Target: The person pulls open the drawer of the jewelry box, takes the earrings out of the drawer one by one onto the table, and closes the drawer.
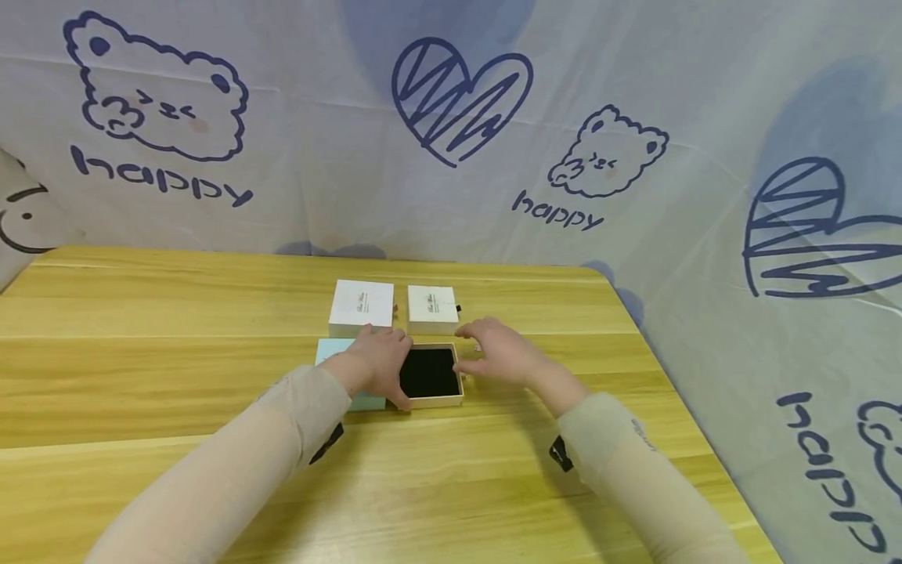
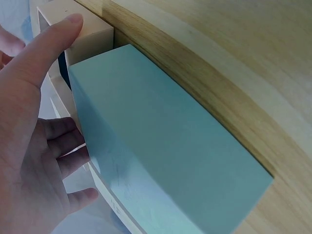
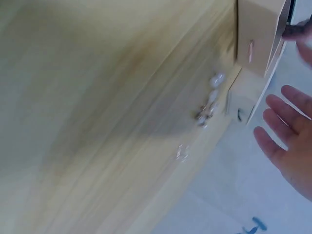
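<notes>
A shallow cream box (image 1: 436, 402) with a black lining (image 1: 430, 372) stands on the table, its top uncovered. My left hand (image 1: 380, 362) spans its left end; the thumb (image 2: 68, 36) lies on the near wall and the index finger is by the far one. A light blue box (image 2: 161, 131) sits just under and left of that hand. At the cream box's right end, my right hand (image 1: 503, 354) has its thumb at the rim and its other fingers extended, apart from the box. Small shiny jewellery pieces (image 3: 208, 109) lie beside the box.
Behind stand two white lidded boxes, a larger one (image 1: 362, 304) on the left and a smaller one (image 1: 432, 304) on the right, each with a small side tab. A printed cloth (image 1: 317, 157) hangs behind the wooden table (image 1: 176, 345) and along its right side.
</notes>
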The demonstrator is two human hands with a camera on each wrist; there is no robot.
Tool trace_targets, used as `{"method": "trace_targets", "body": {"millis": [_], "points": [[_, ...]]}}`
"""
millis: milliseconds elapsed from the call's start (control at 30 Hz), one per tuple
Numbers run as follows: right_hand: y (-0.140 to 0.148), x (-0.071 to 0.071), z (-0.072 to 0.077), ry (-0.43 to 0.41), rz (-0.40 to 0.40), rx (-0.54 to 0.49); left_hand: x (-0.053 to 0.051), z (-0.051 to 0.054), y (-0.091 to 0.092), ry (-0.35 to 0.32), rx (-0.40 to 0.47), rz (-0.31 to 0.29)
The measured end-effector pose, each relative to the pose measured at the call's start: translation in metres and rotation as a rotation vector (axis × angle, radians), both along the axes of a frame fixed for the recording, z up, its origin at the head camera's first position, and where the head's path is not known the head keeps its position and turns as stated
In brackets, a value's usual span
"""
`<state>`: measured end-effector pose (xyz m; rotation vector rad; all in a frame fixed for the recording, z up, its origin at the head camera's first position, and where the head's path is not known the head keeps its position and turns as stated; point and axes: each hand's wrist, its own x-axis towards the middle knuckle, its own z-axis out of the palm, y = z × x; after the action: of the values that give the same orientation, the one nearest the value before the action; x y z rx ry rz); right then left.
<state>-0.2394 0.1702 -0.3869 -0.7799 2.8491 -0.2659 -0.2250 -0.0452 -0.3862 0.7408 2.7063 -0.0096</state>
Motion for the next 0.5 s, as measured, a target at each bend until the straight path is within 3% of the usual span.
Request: {"method": "trace_targets", "body": {"millis": [200, 500], "points": [[-0.016, 0.003, -0.004, -0.107, 0.089, 0.083, 0.0, 0.0, 0.001, 0.008, 0.004, 0.003], [-0.022, 0.004, -0.005, -0.131, 0.101, 0.13, -0.001, -0.001, 0.0, -0.001, 0.006, 0.002]]}}
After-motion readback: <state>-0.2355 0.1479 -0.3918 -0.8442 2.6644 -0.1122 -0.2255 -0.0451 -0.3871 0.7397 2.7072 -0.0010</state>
